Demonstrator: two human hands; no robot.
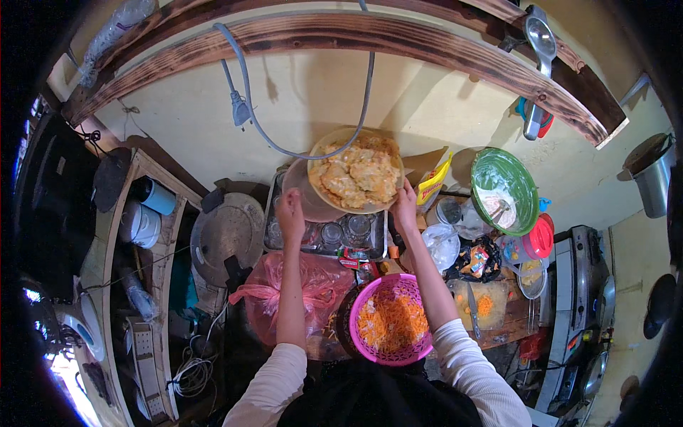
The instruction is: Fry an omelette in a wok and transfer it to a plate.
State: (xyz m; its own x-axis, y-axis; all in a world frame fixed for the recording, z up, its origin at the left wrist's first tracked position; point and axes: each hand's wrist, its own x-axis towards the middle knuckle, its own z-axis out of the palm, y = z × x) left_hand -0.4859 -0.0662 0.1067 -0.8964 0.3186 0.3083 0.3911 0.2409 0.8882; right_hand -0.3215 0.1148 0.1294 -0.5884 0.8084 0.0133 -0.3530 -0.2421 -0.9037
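My right hand (404, 207) grips the right rim of a round plate (316, 160) heaped with fried fritters (358, 171). At the left, my left hand (292, 216) is by the rim of an empty pinkish plastic plate (315, 208), which lies partly behind the fritter plate; whether its fingers grip that rim I cannot tell. Both plates are over a metal tray (272, 235) of glass jars. Nearer my body, a pink plastic basket (355, 325) holds shredded carrot (395, 320). A green bowl (528, 176) with white batter and a utensil stands at the right.
A knife (472, 309) lies on a cutting board (496, 299) with grated carrot. A pink plastic bag (320, 277) is left of the basket. A grey cable (368, 91) hangs from the wooden shelf (331, 34) over the plate. A stove (581, 277) stands at the right.
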